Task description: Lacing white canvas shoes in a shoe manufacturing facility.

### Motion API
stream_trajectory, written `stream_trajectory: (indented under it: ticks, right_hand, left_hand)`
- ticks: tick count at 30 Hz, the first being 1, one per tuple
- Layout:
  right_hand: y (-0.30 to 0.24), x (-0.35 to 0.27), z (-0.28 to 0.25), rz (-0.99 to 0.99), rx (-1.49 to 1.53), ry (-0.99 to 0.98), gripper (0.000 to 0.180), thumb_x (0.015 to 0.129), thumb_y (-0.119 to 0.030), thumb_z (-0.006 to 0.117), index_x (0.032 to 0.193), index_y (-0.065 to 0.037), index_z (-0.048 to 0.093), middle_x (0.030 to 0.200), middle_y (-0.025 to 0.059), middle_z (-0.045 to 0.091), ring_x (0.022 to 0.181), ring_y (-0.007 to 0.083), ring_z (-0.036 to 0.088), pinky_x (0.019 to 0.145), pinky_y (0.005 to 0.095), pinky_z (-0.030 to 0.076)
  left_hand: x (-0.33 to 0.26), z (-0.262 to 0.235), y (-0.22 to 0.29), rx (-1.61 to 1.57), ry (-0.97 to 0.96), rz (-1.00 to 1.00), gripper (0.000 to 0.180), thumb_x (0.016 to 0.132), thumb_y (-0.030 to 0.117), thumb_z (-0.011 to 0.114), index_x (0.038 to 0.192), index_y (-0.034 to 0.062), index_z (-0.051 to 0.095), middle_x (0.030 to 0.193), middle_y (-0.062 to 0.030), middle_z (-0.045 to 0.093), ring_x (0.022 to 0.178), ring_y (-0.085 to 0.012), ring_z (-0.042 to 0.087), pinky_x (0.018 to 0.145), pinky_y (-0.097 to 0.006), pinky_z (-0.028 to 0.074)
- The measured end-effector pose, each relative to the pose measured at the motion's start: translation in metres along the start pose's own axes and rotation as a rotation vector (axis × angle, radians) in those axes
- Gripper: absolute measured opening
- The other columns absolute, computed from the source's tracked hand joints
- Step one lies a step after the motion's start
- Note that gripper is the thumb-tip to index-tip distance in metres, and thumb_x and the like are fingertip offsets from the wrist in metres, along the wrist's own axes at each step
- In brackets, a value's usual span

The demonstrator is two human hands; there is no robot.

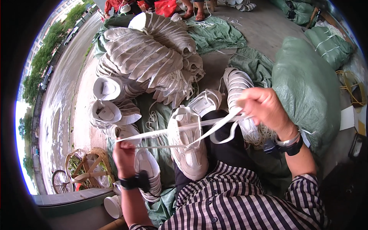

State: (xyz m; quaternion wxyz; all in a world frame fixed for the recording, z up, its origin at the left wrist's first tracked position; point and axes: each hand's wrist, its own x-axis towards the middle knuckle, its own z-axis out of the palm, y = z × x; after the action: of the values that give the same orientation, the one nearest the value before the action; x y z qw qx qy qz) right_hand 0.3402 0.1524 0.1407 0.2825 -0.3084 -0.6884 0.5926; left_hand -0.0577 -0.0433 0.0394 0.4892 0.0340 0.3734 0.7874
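Note:
A whitish shoe upper (186, 143) rests on my lap, toe end toward me. Across it a white shoelace (161, 132) is stretched in two strands, with a loose loop hanging by my right hand. My left hand (123, 155), out to the left of the shoe, is closed on one end of the loop. Raised to the right, my right hand (264, 109) pinches the lace between thumb and fingers. The right hand is slightly blurred. Whether the lace passes through the shoe's eyelets I cannot tell.
Large stacks of nested shoe uppers (145, 53) stand ahead and left; another row (238, 86) lies beyond my right hand. A full green sack (303, 84) stands at right. Baskets (90, 166) sit at lower left. Another person's feet (199, 14) show at the far side.

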Motion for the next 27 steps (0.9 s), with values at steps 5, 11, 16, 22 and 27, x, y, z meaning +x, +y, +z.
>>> stream_trajectory:
  ticks: [5, 11, 16, 22, 27]
  right_hand:
    - [0.116, -0.026, -0.044, 0.417, 0.493, 0.177, 0.022, 0.087, -0.026, 0.061, 0.081, -0.006, 0.061, 0.078, 0.0090, 0.063, 0.064, 0.0165, 0.061, 0.058, 0.0314, 0.051]
    - [0.212, -0.113, -0.131, 0.696, 0.763, 0.560, 0.026, 0.082, -0.034, 0.068, 0.079, -0.012, 0.053, 0.070, 0.0050, 0.060, 0.046, 0.0082, 0.048, 0.037, 0.0175, 0.032]
    - [0.245, -0.184, -0.188, 0.914, 0.194, 0.646, 0.034, 0.082, -0.042, 0.066, 0.084, -0.010, 0.054, 0.072, 0.0051, 0.059, 0.043, 0.0043, 0.040, 0.035, 0.0171, 0.026]
    - [0.312, -0.251, -0.213, 0.900, 0.555, 1.209, 0.040, 0.084, -0.041, 0.063, 0.109, -0.012, 0.052, 0.075, 0.0038, 0.059, 0.061, 0.0141, 0.056, 0.051, 0.0236, 0.045]
    - [0.379, -0.382, -0.358, 0.720, -0.067, 1.144, 0.024, 0.087, -0.026, 0.060, 0.093, -0.003, 0.061, 0.079, 0.0039, 0.058, 0.072, 0.0134, 0.055, 0.062, 0.0247, 0.046]
  left_hand:
    - [0.008, -0.013, 0.031, 0.251, 0.181, -0.058, 0.012, 0.095, 0.015, 0.045, 0.087, 0.0088, 0.051, 0.062, 0.0050, 0.039, 0.054, -0.0073, 0.039, 0.049, -0.023, 0.037]
    - [0.028, -0.093, 0.138, 0.108, 0.281, 0.040, 0.021, 0.096, 0.016, 0.041, 0.075, 0.0124, 0.042, 0.056, 0.0055, 0.030, 0.047, -0.0063, 0.028, 0.043, -0.021, 0.028]
    - [-0.048, -0.268, 0.306, 0.510, 0.643, 0.278, 0.014, 0.089, 0.013, 0.047, 0.075, 0.0106, 0.043, 0.065, 0.0027, 0.036, 0.058, -0.0100, 0.036, 0.052, -0.024, 0.039]
    - [-0.062, -0.246, 0.289, 0.540, 0.711, 0.265, 0.004, 0.089, 0.014, 0.046, 0.087, 0.0105, 0.046, 0.069, 0.0024, 0.041, 0.055, -0.0095, 0.037, 0.049, -0.024, 0.037]
    - [-0.037, -0.269, 0.231, 0.468, 0.718, 0.178, 0.010, 0.090, 0.014, 0.046, 0.099, 0.0105, 0.049, 0.072, 0.0021, 0.046, 0.052, -0.0091, 0.037, 0.046, -0.023, 0.036]
